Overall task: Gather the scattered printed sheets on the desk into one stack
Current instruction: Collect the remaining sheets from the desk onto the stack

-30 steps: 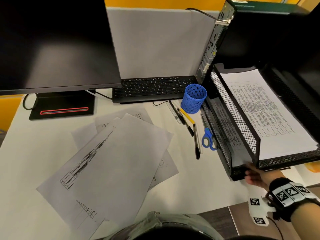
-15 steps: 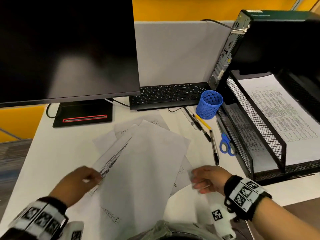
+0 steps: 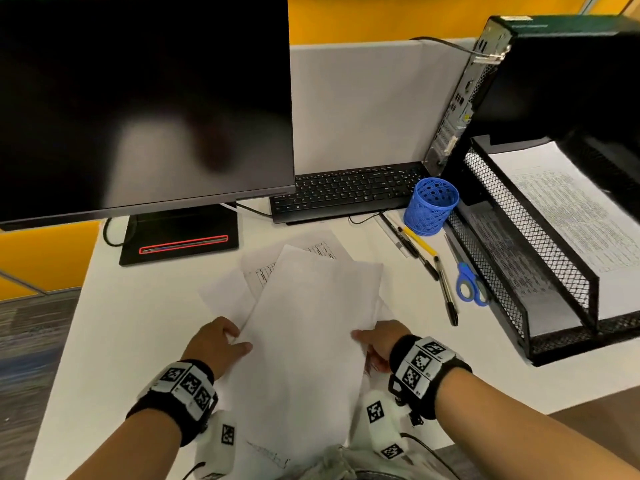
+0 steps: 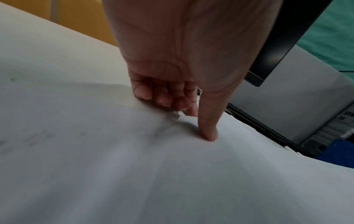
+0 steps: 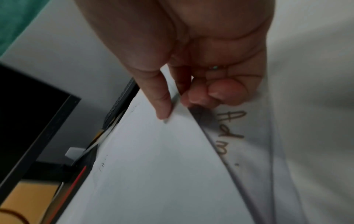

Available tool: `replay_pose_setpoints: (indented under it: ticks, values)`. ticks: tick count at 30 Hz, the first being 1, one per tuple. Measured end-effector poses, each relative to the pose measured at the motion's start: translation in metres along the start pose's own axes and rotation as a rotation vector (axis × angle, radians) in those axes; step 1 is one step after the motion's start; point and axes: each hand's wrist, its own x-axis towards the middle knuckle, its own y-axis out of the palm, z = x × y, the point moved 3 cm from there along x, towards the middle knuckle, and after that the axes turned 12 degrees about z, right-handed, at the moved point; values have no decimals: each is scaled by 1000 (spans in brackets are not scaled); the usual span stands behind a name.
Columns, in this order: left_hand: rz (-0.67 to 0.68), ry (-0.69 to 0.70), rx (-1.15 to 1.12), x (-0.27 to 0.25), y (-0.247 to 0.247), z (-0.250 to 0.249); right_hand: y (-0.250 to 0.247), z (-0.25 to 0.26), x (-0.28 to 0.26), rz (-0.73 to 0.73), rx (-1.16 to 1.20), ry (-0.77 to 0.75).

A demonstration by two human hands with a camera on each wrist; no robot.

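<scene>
Step in hand, by judgement: drawing the loose printed sheets (image 3: 311,327) together, mid-gather, not yet squared.

Left hand (image 3: 216,342) at the left edge of the sheets, just in front of the monitor stand (image 3: 180,237). Thumb down on top of the paper, other fingers (image 4: 162,97) curled at the edge; a pinch on the sheets (how many caught under it, impossible to tell).

Right hand (image 3: 381,344) at the right edge of the same pile, in front of the monitor stand and to its right. Thumb over the top sheet, fingers curled beneath, that sheet's edge lifted off one below bearing handwriting. Gripping, then, both sides.

Sheets fanned and skewed, corners poking out toward the monitor stand, printed tables showing on two of them. All overlapping, none lying apart.

Next move, likely: close the two hands toward each other, lift, tap the edges level on the bench (image 3: 138,306). Called for: light grip, so the thin paper slid rather than buckled.

Bench white, smooth. Right of the monitor stand: keyboard (image 3: 346,192), blue pen cup (image 3: 431,206), pens (image 3: 415,251), blue-handled scissors (image 3: 467,282), black mesh trays (image 3: 526,244) holding printed pages, computer tower (image 3: 554,81) furthest right. Dark monitor (image 3: 138,98) above the stand; grey partition and yellow wall behind it.
</scene>
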Motion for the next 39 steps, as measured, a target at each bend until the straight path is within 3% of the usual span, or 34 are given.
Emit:
replay_pose_setpoints:
  ticks: [4,8,14,16,19,22,27,32,39]
  values:
    - [-37,30,-61,-1,3,-1,-5,3,1,-80,-154,-131]
    - [-116,-4,-155,-1,6,-7,-7,2,1,-78,-189,-163]
    - [-63,23,-164,1,9,-11,-5,3,-12,-72,-194,-220]
    - [-82,50,-274,-1,5,-14,-6,2,-14,-46,-144,-251]
    - [6,147,-589,-9,1,-16,-10,0,-17,-9,-25,-292]
    - [46,216,-655,-16,-3,-19,-13,0,-25,15,115,-309]
    - [-90,177,-652,-21,-12,-21,-18,0,-23,-7,181,-283]
    - [-299,264,-707,-49,-39,-32,-43,1,-19,-157,69,-245]
    - [-573,242,-730,-74,-94,-2,-80,-2,-21,-307,-116,-133]
